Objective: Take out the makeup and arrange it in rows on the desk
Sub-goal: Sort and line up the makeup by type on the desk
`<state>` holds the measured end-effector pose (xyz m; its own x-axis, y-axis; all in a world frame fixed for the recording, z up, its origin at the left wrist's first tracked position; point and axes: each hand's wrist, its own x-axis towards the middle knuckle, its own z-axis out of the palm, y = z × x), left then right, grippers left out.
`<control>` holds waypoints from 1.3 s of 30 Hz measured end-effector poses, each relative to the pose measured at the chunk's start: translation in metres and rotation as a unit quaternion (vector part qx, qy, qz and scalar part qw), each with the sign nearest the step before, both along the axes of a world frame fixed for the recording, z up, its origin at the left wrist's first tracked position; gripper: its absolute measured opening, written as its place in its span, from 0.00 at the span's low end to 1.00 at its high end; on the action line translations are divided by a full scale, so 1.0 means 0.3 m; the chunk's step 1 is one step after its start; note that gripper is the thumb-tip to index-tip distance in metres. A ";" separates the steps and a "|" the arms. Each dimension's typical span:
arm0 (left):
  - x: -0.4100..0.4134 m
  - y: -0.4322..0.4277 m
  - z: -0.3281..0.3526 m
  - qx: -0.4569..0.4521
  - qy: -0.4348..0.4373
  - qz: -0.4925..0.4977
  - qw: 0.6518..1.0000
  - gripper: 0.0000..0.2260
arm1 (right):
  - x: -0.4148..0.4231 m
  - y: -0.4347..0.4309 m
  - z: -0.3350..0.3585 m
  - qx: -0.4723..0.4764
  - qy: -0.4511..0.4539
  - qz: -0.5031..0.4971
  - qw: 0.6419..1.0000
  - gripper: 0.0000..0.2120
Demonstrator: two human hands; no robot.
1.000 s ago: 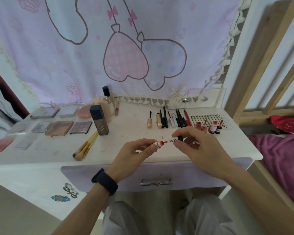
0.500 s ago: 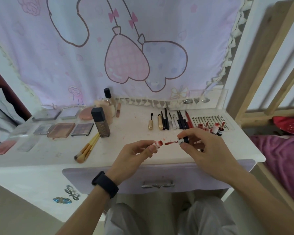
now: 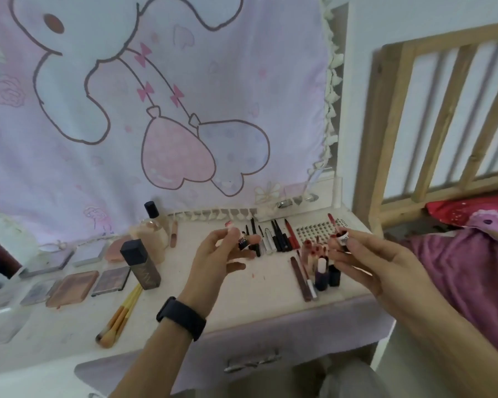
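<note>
My left hand (image 3: 217, 255) is raised over the desk (image 3: 242, 305) and pinches a small lip gloss tube (image 3: 236, 235) with a red mouth and a black patterned base. About a hand's width to the right, my right hand (image 3: 365, 262) holds the applicator wand (image 3: 338, 229) by its black and white cap, red tip pointing up. The two parts are apart. Behind my hands lies a row of black and red pencils and mascaras (image 3: 273, 238). Small lip bottles (image 3: 324, 271) stand below my right hand.
Eyeshadow palettes (image 3: 75, 284) lie in rows at the left. A dark foundation bottle (image 3: 141, 264) and a pale bottle (image 3: 153, 234) stand near them, with yellow brushes (image 3: 120, 317) in front. A nail-tip sheet (image 3: 314, 232) lies at the back right. A wooden bed frame (image 3: 443, 116) stands to the right.
Both hands rose and moved apart. The wand came out of the tube and now points up in my right hand. The camera tilted upward.
</note>
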<state>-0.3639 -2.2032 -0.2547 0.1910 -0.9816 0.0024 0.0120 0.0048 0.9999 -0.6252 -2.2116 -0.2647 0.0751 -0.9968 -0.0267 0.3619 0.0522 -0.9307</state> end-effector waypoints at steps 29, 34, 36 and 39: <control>-0.524 -0.330 -0.005 -0.017 -0.691 -0.122 0.712 0.15 | -0.215 -0.266 -0.317 -0.097 0.492 -0.119 0.857 0.05; -0.536 -0.337 -0.038 -0.008 -0.716 -0.113 0.689 0.17 | -0.187 -0.272 -0.335 -0.118 0.553 -0.117 0.817 0.12; -0.540 -0.339 -0.049 -0.009 -0.723 -0.106 0.682 0.18 | -0.181 -0.272 -0.340 -0.120 0.568 -0.117 0.805 0.14; -0.544 -0.342 -0.060 -0.009 -0.726 -0.098 0.681 0.18 | -0.174 -0.280 -0.345 -0.122 0.577 -0.122 0.798 0.16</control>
<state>-0.5271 -2.3058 -0.2727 -0.1597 -0.9853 0.0610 -0.9867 0.1574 -0.0409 -0.6773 -2.2958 -0.3682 -0.0561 -0.9642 0.2593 -0.7724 -0.1226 -0.6232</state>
